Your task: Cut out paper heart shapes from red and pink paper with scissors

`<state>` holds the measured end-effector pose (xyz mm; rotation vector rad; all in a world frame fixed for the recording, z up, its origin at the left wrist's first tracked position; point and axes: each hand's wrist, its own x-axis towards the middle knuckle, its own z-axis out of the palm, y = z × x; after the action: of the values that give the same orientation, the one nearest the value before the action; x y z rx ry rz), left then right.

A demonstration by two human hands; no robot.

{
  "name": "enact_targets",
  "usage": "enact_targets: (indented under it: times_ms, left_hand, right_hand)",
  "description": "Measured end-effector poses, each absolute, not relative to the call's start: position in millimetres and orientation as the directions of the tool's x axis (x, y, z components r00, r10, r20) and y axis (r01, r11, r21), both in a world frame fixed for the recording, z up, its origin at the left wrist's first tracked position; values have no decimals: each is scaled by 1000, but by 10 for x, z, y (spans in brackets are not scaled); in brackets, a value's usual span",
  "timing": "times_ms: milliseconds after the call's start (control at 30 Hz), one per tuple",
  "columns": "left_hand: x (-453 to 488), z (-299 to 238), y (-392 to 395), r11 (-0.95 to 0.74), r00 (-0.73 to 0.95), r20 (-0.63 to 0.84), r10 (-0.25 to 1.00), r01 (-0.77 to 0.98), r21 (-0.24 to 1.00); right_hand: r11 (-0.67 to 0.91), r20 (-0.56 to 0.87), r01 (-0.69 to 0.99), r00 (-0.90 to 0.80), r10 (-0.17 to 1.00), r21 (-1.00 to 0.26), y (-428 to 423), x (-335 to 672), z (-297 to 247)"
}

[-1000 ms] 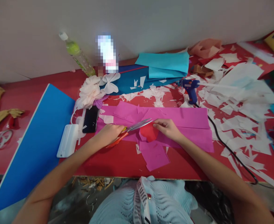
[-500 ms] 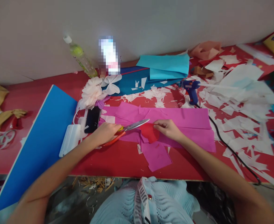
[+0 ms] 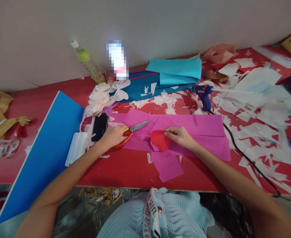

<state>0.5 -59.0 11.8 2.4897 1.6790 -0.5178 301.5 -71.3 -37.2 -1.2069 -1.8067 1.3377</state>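
My left hand (image 3: pixel 113 135) is closed round the orange handles of a pair of scissors (image 3: pixel 132 129), whose closed blades point right over the pink paper (image 3: pixel 195 127). My right hand (image 3: pixel 180 135) pinches a small red rounded paper piece (image 3: pixel 159 139) against the pink sheets. The blade tips sit a little left of the red piece, apart from it. A smaller pink offcut (image 3: pixel 167 164) lies just below the red piece.
A black phone (image 3: pixel 99 127) and a white box (image 3: pixel 76 153) lie left of my left hand, beside a blue board (image 3: pixel 43 148). A white paper flower (image 3: pixel 99 97), teal sheets (image 3: pixel 175 71), a bottle (image 3: pixel 87 62), a blue glue gun (image 3: pixel 203 94) with black cord, and white scraps (image 3: pixel 254 112) surround the red table (image 3: pixel 125 168).
The scissors have closed and drawn back to the left, away from the red piece. My right hand stays on the red piece, which now shows more fully.
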Motion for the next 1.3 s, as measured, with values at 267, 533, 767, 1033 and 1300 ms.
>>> enact_targets:
  times_ms: [267, 533, 767, 1033, 1300]
  left_hand:
    - [9, 156, -631, -395, 339, -340, 877, 912, -111]
    - [161, 292, -800, -423, 387, -240, 890, 899, -118]
    - [468, 237, -801, -209, 411, -122, 903, 670, 712]
    - [787, -39, -819, 140, 445, -295, 846, 348, 927]
    - [787, -90, -800, 240, 354, -290, 889, 179, 954]
  right_hand:
    - [61, -63, 277, -417, 907, -959, -708, 3020, -412]
    - [14, -48, 182, -335, 941, -983, -715, 2992, -337]
    - [-37, -80, 155, -284, 955, -987, -722, 2939, -305]
    - [-11, -65, 195, -275, 959, -981, -709, 2878, -251]
    - [-27, -77, 198, -248, 966, -980, -705, 2846, -204]
